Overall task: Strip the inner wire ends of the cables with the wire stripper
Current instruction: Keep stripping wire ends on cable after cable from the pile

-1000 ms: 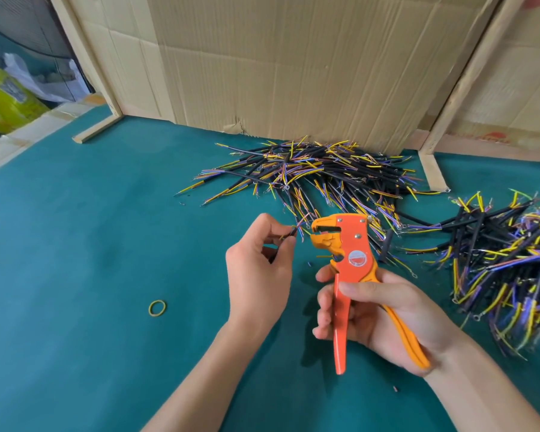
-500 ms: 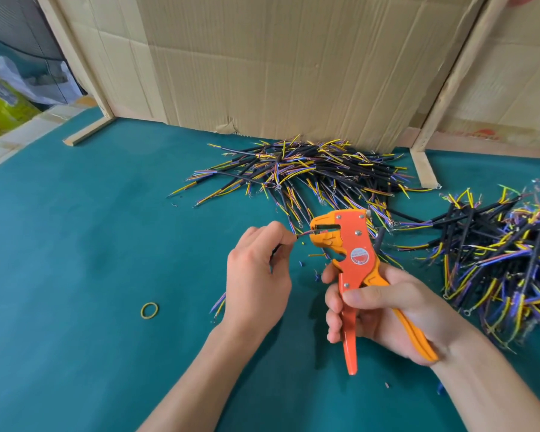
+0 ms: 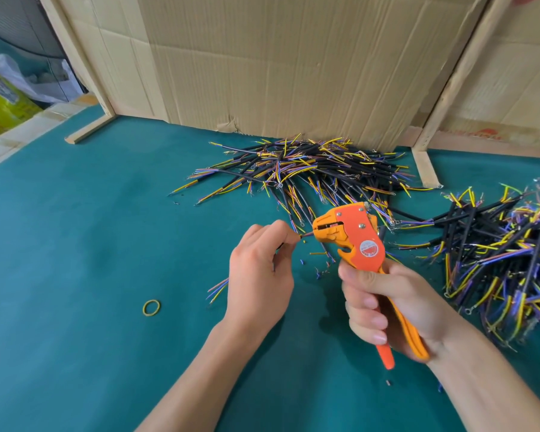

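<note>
While our left hand (image 3: 259, 275) pinches one cable (image 3: 296, 236) between thumb and forefinger at frame centre, our right hand (image 3: 384, 304) grips the orange wire stripper (image 3: 360, 241) with its fingers curled round both handles. The cable's inner wire end reaches into the stripper's mouth, which points left; the cable's far end, with fanned yellow and purple wires, shows below our left hand. We count two heaps of black cables with yellow and purple inner wires: one heap (image 3: 312, 173) just beyond the stripper against the cardboard wall (image 3: 278, 63), its nearest cables lying behind the tool's head, and a second heap (image 3: 505, 254) at the right edge. Between the hands a few small cut bits of insulation (image 3: 320, 269) lie scattered on the green surface (image 3: 75, 244). One yellow rubber band (image 3: 151, 307) lies alone at lower left of our left hand. Two wooden uprights frame the cardboard, one at upper left (image 3: 75, 54) and one at upper right (image 3: 449, 79).
</note>
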